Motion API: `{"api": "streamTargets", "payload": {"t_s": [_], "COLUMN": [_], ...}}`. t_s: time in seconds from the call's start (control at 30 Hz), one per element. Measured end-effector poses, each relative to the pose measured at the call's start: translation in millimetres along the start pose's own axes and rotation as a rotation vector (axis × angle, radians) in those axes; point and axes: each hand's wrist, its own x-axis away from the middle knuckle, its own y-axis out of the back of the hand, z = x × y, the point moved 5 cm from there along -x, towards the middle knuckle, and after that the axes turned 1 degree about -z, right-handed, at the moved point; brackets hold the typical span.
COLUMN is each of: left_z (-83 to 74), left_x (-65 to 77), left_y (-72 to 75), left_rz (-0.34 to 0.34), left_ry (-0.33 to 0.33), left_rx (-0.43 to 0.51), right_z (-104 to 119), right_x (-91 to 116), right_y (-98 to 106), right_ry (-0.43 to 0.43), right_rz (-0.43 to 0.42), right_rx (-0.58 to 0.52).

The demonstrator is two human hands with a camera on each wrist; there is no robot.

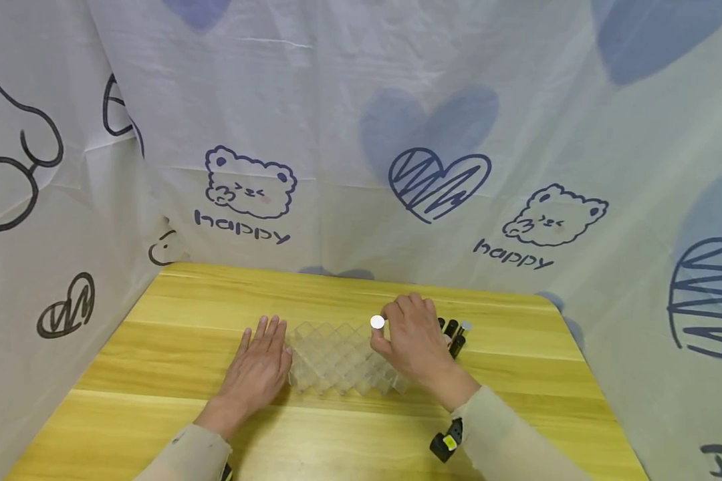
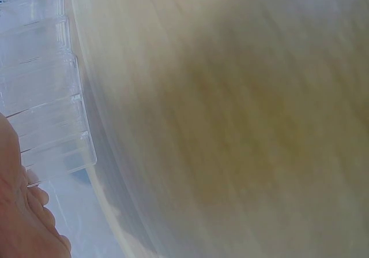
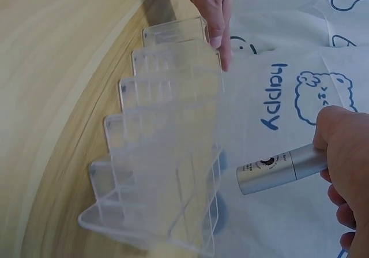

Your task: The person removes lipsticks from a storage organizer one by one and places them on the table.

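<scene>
A clear plastic organizer [image 1: 331, 361] with diamond-shaped compartments sits on the table, its stepped edge close up in the right wrist view. Against its left end rests my left hand [image 1: 255, 371], fingers straight. My right hand [image 1: 418, 344] is raised over the organizer's right part and pinches a silver lipstick tube [image 3: 268, 170] between thumb and fingers. In the head view only the pale round end of this tube shows. The right wrist view shows its side, with dark print and a seam. Several dark tubes [image 1: 457, 346] lie just beyond the right hand, partly hidden by it.
The yellow wood-grain table [image 1: 156, 341] reaches back to a white curtain [image 1: 337, 200] printed with bears and hearts. Beside the dark tubes is one with a pale end [image 1: 466, 326]. A black wrist device [image 1: 445, 442] hangs by the right sleeve.
</scene>
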Motion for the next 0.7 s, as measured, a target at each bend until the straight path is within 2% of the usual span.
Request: {"api": "streamTargets", "payload": {"t_s": [0.47, 0.7], "left_z": [-0.6, 0.0], "left_x": [-0.1, -0.4], "left_y": [0.1, -0.6], "left_rz": [-0.015, -0.015], "left_ry": [-0.007, -0.008], "left_rx": [-0.001, -0.007], "right_z": [-38, -57], "right_x": [37, 58], "right_y": [22, 36], "right_ry": [-0.100, -0.121], "right_rz": [0.029, 0.013], "right_rx": [0.003, 0.010]}}
